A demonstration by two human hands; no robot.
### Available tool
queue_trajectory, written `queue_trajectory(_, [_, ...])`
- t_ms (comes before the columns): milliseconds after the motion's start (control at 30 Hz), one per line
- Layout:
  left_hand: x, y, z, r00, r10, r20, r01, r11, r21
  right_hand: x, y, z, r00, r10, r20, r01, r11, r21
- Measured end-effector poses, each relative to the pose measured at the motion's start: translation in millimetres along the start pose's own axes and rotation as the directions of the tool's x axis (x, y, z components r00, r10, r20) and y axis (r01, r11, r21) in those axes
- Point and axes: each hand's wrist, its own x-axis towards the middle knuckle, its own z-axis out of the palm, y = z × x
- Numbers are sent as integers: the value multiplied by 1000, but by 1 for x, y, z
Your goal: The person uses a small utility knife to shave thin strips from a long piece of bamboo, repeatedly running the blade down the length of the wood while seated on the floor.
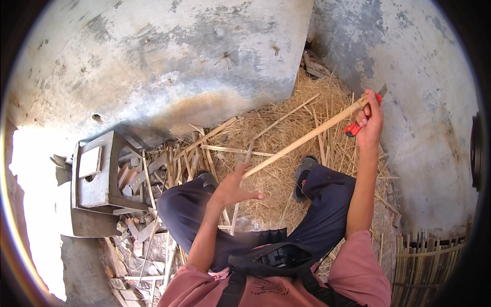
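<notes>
A long, pale bamboo strip (302, 140) runs slantwise from my right hand down to my left hand. My right hand (373, 120), raised at the right, is closed around the strip's upper end. The same hand grips a red-and-black handled knife (350, 130), whose short grey blade points up past the fingers. At the strip's lower end, my left hand (231, 190) is open with its thumb stretched away to the right. Its fingers lie against or just beside that end; I cannot tell whether they touch.
Straw and shavings (276, 189) cover the floor between my shoes. Loose bamboo strips (238, 150) lie ahead. To the left, a weathered wooden box (97, 174) stands by rubble (135, 230). Worn plaster walls (194, 56) close in ahead and right; a slatted bamboo panel (427, 266) leans lower right.
</notes>
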Motion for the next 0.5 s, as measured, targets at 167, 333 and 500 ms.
queue_trajectory(167, [6,7,-8,996,-72,-57,64,991,-118,9,-13,-12,995,15,-100,-6,996,86])
queue_trajectory(333, [9,10,-11,988,-93,-123,34,910,-413,-1,-3,3,990,-116,-85,111,992,-63])
queue_trajectory(500, [19,66,-40,995,102,19,-41,560,-828,-32,21,41,979,-1,206,58,961,-272])
